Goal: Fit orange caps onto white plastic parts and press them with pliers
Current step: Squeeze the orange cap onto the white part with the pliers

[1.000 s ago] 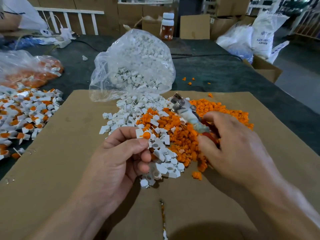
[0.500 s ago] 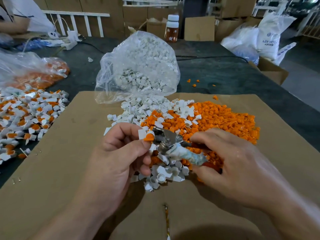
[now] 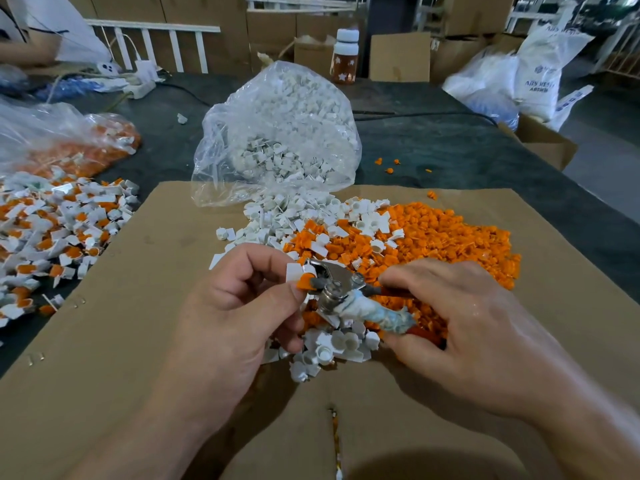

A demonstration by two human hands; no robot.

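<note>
The small white plastic part [image 3: 293,271] and its round orange cap [image 3: 304,283] are pinched in the grip of the left hand [image 3: 235,306], at 9 o'clock from the metal pliers [image 3: 334,289] clasped 4-to-10 o'clock by the right hand [image 3: 478,334].

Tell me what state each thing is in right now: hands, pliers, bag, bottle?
Left hand: pinches white part with orange cap fitted.
Right hand: grips pliers handles.
Pliers: jaws set on the orange cap.
Clear bag: open, contents spilled onto cardboard.
Bottle: upright, lid on.
</note>
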